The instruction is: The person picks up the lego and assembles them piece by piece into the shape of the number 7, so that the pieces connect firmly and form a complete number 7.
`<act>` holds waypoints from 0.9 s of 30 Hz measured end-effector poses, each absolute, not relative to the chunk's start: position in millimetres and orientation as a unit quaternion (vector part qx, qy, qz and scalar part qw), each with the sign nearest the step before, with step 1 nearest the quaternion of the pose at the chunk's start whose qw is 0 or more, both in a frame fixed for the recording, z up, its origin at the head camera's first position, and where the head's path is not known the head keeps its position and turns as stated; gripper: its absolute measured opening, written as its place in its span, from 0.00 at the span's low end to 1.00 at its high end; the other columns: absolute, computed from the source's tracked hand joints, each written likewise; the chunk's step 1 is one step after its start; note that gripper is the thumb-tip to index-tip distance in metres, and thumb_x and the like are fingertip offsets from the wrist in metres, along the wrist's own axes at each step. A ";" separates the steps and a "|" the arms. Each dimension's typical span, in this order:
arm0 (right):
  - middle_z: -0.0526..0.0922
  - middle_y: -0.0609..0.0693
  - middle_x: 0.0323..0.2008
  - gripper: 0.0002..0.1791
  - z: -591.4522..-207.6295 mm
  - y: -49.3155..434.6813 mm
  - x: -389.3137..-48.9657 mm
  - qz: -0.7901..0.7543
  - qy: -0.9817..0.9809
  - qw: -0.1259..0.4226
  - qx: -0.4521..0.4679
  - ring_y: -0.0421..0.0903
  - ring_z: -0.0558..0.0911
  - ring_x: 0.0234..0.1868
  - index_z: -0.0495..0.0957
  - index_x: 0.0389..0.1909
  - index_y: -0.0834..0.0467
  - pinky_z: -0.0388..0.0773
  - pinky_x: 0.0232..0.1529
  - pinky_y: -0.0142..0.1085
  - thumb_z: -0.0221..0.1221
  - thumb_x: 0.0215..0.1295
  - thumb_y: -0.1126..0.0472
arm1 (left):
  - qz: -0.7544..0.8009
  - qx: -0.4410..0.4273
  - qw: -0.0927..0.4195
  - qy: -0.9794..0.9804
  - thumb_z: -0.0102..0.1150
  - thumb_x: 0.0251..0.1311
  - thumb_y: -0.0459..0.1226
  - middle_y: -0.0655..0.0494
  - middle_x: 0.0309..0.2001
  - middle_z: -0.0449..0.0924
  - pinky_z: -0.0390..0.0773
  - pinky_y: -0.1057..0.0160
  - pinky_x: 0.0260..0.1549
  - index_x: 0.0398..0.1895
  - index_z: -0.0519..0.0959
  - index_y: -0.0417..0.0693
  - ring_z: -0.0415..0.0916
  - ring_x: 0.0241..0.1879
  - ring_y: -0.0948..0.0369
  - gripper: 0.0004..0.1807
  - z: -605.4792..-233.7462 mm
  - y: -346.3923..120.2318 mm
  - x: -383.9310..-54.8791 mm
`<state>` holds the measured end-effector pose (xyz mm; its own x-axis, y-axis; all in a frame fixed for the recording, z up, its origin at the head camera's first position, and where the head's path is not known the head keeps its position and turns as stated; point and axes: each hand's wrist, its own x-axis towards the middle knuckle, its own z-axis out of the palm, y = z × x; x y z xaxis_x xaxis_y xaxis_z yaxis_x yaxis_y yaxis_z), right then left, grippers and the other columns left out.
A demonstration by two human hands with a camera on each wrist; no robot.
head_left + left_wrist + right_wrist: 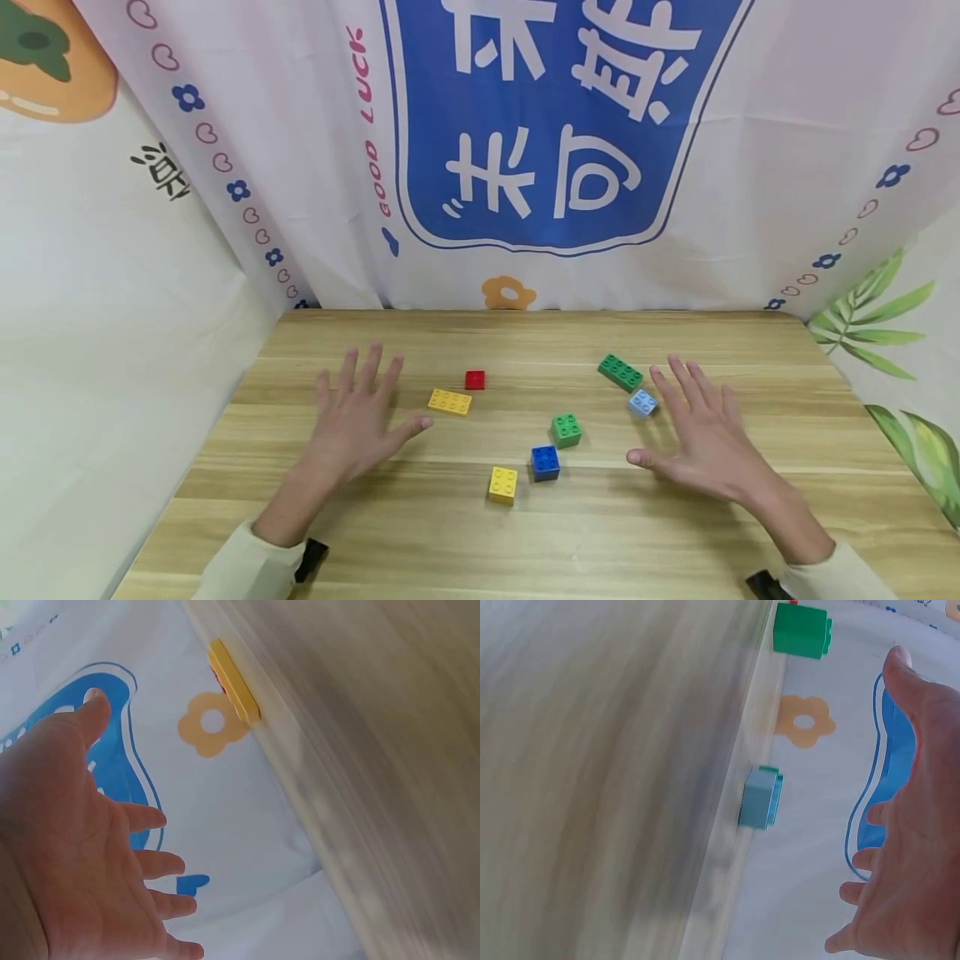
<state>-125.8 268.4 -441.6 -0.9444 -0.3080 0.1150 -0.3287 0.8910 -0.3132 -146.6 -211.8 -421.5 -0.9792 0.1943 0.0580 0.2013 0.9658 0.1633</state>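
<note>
My left hand (356, 425) is spread over the left side of the table, fingers straight, holding nothing. Nearest to it lies a flat yellow-orange brick (450, 402), with a small red brick (475, 380) just behind. On the right, my right hand (705, 446) also has its fingers spread and grips nothing. Left of its fingers are a light blue brick (642, 404) and a long dark green brick (620, 372), end to end. Between the hands stand a bright green brick (566, 431), a blue brick (545, 463) and a yellow brick (502, 485) in a slanting row.
A wood-grain table (585, 550) bears all the bricks. Behind it hangs a white cloth (337, 225) with a large blue printed sign. Further printed cloth (150, 333) lines the left side, and leaf-patterned cloth (900, 358) the right.
</note>
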 end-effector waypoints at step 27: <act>0.52 0.53 0.87 0.62 -450.2 211.5 -116.3 0.258 -0.936 0.037 0.238 0.67 0.59 0.83 0.54 0.87 0.49 0.70 0.70 0.72 0.78 0.57 0.37 | -0.146 -0.239 0.050 -0.959 0.69 0.66 0.62 0.39 0.85 0.56 0.57 0.28 0.78 0.84 0.62 0.46 0.55 0.83 0.35 0.52 -433.2 -170.4 -130.5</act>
<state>-116.3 211.5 -450.2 -0.8839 -0.4262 0.1923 -0.4645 0.7536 -0.4651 -130.5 -170.4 -433.2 -0.8805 0.4439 0.1662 0.4732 0.8429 0.2562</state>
